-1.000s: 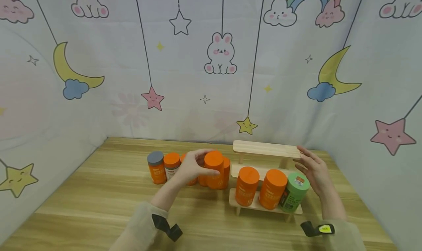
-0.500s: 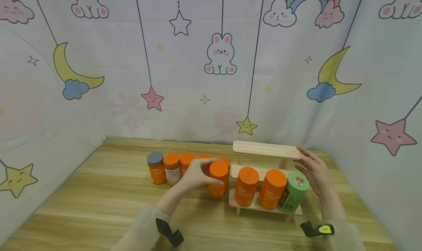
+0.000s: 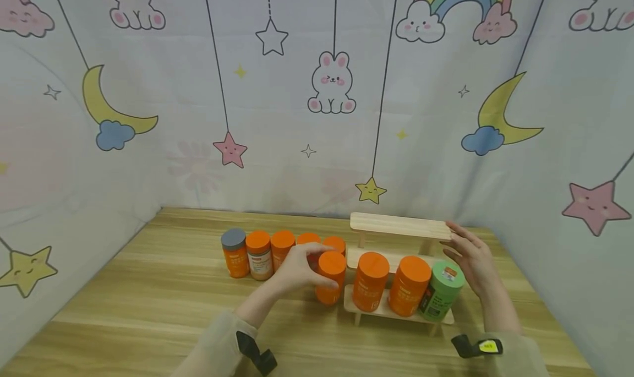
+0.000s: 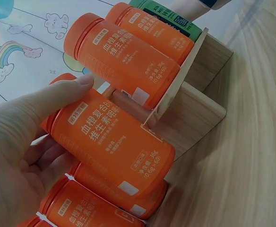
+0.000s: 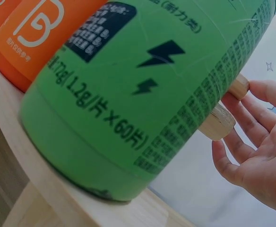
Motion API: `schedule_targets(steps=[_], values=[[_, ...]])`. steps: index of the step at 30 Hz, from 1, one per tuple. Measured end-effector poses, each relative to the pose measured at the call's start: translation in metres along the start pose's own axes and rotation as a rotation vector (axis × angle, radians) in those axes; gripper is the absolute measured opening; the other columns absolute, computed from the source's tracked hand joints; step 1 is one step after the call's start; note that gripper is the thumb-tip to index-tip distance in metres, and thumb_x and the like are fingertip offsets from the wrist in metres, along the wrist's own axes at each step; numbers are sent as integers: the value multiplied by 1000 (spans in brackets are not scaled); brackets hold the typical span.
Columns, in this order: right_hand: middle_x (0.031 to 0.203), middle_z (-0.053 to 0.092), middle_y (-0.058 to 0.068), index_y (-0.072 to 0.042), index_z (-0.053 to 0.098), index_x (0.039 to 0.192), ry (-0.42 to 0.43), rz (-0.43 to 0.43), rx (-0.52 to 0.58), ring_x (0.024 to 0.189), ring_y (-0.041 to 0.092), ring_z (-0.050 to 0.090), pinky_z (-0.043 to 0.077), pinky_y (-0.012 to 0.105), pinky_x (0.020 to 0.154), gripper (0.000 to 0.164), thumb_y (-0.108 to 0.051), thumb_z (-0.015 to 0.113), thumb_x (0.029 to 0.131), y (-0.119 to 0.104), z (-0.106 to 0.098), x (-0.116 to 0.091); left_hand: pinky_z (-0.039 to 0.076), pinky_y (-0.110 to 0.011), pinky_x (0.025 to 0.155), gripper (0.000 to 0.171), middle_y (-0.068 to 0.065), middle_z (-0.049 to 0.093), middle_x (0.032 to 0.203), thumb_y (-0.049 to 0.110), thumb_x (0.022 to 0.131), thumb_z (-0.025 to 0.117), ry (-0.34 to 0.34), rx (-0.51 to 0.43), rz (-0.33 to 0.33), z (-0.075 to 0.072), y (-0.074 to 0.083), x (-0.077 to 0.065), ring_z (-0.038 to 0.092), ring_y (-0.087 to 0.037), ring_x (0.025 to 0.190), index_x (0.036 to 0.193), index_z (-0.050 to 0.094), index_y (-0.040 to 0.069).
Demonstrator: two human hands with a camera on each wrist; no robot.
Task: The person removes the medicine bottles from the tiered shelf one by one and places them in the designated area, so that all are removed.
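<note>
Left grip curls round an orange-capped, white-lettered orange bottle; right grip, loosely spread, touches the rack.

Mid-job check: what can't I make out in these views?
Head: the left hand hides most of the row's fourth jar from the left.
Head: print on the gray-lidded jar is too small to read.
Left wrist: the held orange jar hides much of the jar behind it.
Right wrist: the top edge cuts off the green jar's lid.
</note>
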State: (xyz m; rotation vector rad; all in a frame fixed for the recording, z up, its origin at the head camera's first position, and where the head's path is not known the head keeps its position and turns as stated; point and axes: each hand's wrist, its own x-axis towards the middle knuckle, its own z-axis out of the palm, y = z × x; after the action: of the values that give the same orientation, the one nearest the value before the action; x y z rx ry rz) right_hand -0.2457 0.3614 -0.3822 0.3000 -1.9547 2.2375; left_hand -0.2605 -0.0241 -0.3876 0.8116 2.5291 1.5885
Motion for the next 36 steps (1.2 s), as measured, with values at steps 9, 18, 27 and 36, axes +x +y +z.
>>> schedule_targets(steps=[9, 18, 27, 36], values=[[126, 51, -15, -26, 65, 126, -5, -10, 13, 96, 1, 63, 51, 18, 84, 34, -11, 44, 104, 0, 0, 0, 51, -45, 96, 62, -7, 68, 119, 23, 66, 92, 3, 102, 49, 4, 0, -2, 62, -24, 109, 122, 69, 10], [125, 54, -14, -24, 65, 127, -18, -25, 29, 96, 2, 63, 52, 19, 84, 35, -9, 43, 104, 0, -1, -1, 52, -44, 95, 64, -8, 70, 117, 24, 64, 93, 17, 174, 91, 8, -1, -1, 64, -23, 108, 120, 69, 7], [121, 58, -15, -23, 64, 128, -17, -12, 22, 96, 2, 63, 52, 19, 84, 34, -10, 44, 104, 1, 2, -1, 54, -43, 92, 64, -8, 71, 114, 26, 62, 93, 26, 202, 62, 7, -2, -4, 65, -24, 105, 118, 70, 6], [114, 64, -14, -26, 66, 123, -14, -19, 37, 95, 3, 64, 52, 20, 83, 35, -9, 43, 104, 1, -1, 0, 52, -44, 95, 67, -8, 70, 118, 27, 61, 94, 6, 232, 45, 5, 1, -3, 63, -25, 109, 119, 69, 6]])
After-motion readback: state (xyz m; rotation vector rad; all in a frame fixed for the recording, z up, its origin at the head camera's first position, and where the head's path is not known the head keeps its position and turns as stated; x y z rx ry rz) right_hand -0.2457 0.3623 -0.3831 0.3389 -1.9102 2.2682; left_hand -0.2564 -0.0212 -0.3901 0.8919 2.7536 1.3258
